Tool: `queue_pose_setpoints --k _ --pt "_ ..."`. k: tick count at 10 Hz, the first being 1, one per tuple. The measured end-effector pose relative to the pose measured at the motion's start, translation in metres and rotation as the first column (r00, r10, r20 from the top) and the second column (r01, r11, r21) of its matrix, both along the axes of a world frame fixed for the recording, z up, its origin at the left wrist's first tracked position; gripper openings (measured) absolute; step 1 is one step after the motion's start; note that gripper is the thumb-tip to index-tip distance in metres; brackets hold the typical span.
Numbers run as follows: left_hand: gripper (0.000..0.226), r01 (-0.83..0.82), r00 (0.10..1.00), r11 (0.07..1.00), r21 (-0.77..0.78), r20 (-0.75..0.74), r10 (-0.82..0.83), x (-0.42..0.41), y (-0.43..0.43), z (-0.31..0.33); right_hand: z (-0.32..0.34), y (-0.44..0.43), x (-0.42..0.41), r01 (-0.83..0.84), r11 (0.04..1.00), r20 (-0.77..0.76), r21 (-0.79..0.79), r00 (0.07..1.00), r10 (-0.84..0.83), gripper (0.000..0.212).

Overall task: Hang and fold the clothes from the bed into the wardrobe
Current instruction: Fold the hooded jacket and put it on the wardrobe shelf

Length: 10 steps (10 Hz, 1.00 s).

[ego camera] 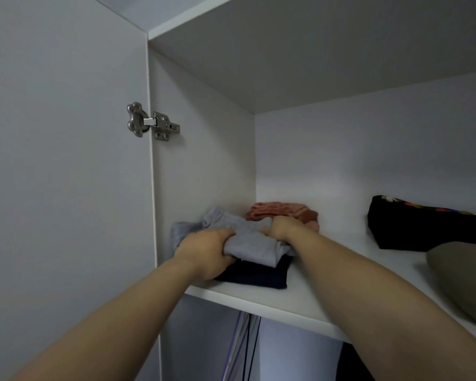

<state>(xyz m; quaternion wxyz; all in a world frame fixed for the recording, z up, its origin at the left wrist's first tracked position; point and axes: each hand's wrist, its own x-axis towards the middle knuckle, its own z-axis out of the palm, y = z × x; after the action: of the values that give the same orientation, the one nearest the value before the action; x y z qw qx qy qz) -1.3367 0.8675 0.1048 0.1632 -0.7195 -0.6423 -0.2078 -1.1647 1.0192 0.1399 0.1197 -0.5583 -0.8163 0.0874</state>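
Observation:
A folded grey garment [245, 240] lies on top of a folded dark navy garment [259, 273] at the left end of the white wardrobe shelf [313, 292]. My left hand [206, 253] grips the grey garment's near left edge, fingers curled over the cloth. On its right side my right hand [282, 228] holds the same garment, the fingertips hidden in the fabric. Behind it sits a folded pink garment [283, 211], touching the grey one.
A black bag with coloured patterns [418, 226] stands at the right of the shelf, an olive-brown item [465, 279] in front of it. The wardrobe door [66, 160] is swung open at left on a metal hinge [151, 122]. Hanging clothes [245, 350] show below the shelf.

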Motion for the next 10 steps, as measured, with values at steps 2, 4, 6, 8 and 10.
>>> queue_pose_setpoints --k 2,4,6,8,10 --pt "0.033 -0.027 0.998 0.997 0.077 0.05 0.024 0.01 -0.005 0.007 0.009 -0.01 0.023 -0.088 0.987 -0.04 -0.132 0.996 0.083 0.058" --pt "0.08 0.067 0.998 0.887 -0.457 0.05 -0.05 0.018 -0.017 0.046 0.02 -0.023 0.027 0.237 0.944 0.014 0.23 0.969 -0.246 0.061" --pt "0.061 0.102 0.885 0.991 -0.082 0.462 -0.053 0.001 0.021 0.078 0.019 -0.075 -0.003 -0.003 0.999 0.054 0.054 0.999 0.0 0.053" --pt "0.06 -0.042 0.934 0.865 -0.5 0.288 0.212 -0.012 0.081 0.031 -0.017 -0.08 -0.001 -0.058 0.997 -0.003 -0.045 0.998 0.058 0.047" --pt "0.053 -0.131 0.936 0.895 -0.426 0.244 0.254 -0.011 0.095 0.027 -0.022 -0.101 0.017 -0.046 0.998 0.114 0.039 0.993 0.042 0.045"
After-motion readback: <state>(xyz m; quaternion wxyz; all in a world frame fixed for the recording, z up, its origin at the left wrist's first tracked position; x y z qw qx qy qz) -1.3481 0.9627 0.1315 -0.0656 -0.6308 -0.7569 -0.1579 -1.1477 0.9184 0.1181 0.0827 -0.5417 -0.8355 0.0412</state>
